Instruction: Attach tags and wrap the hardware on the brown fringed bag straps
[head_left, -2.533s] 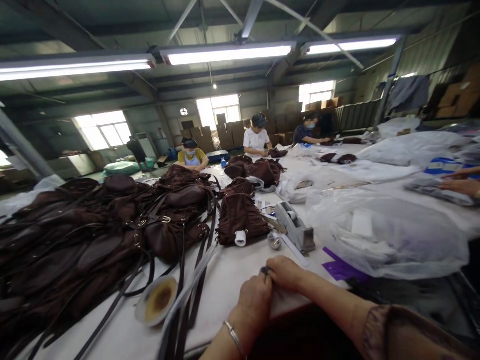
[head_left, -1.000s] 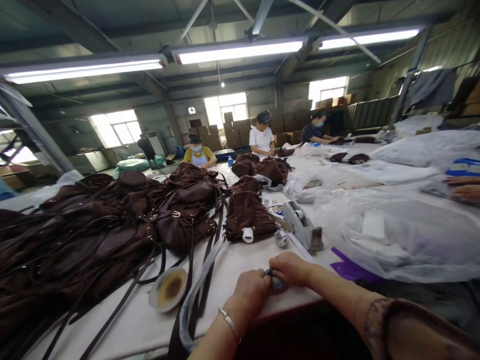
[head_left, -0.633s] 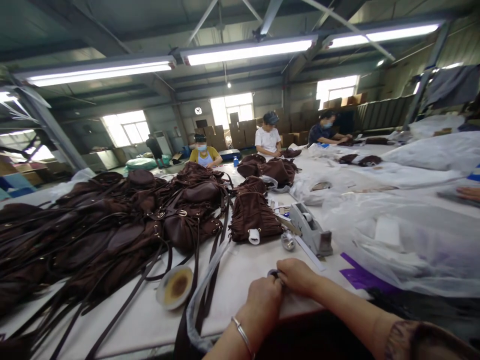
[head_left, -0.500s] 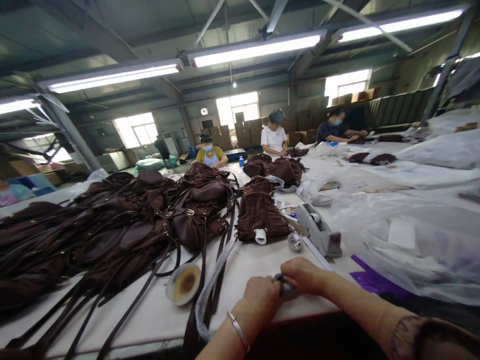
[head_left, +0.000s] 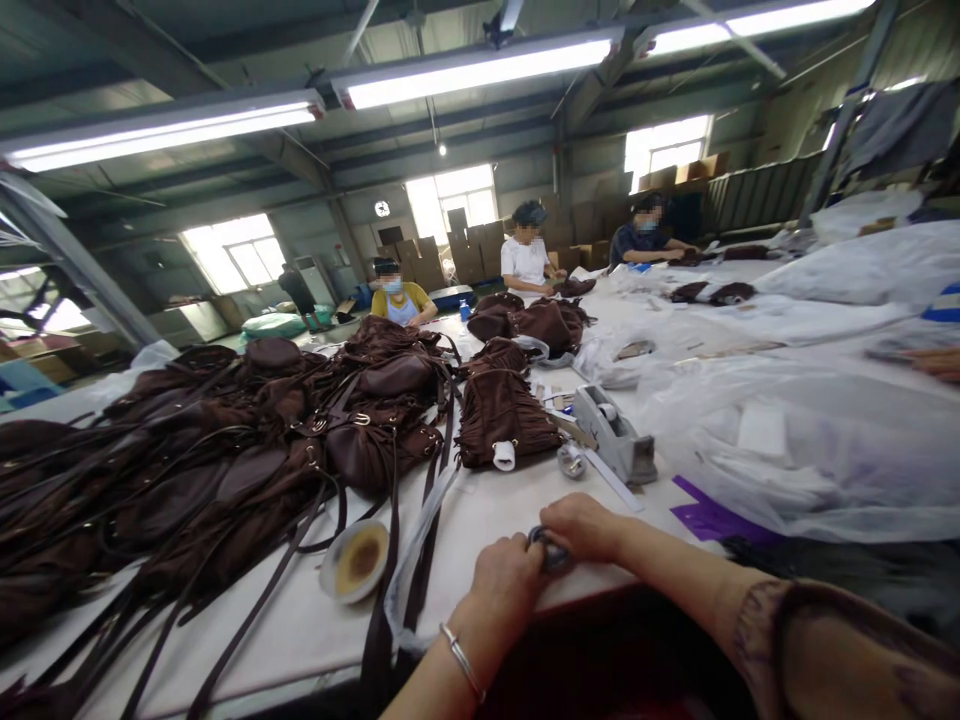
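Close together at the table's front edge, both my hands are closed on a small grey bundle (head_left: 551, 550) that looks like crumpled cloth. My left hand (head_left: 504, 578), with a silver bangle at the wrist, grips its left end. My right hand (head_left: 581, 528) wraps the other end. Most of the bundle is hidden in the fingers. Just beyond lies a dark brown fringed bag (head_left: 504, 415) with a white roll at its near end. To the left stands a shallow bowl (head_left: 355, 562) with a yellowish and brown inside.
A grey tape dispenser (head_left: 611, 435) and a small clear roll of tape (head_left: 571, 461) lie beyond my right hand. Piled brown bags (head_left: 255, 440) with long straps fill the left. Clear plastic bags (head_left: 810, 440) cover the right. Several co-workers sit across the table (head_left: 247, 620).
The view has shifted a little, so the scene sits further left and higher. Both hands keep their grip on the grey bundle. A person's hand now shows at the right edge.
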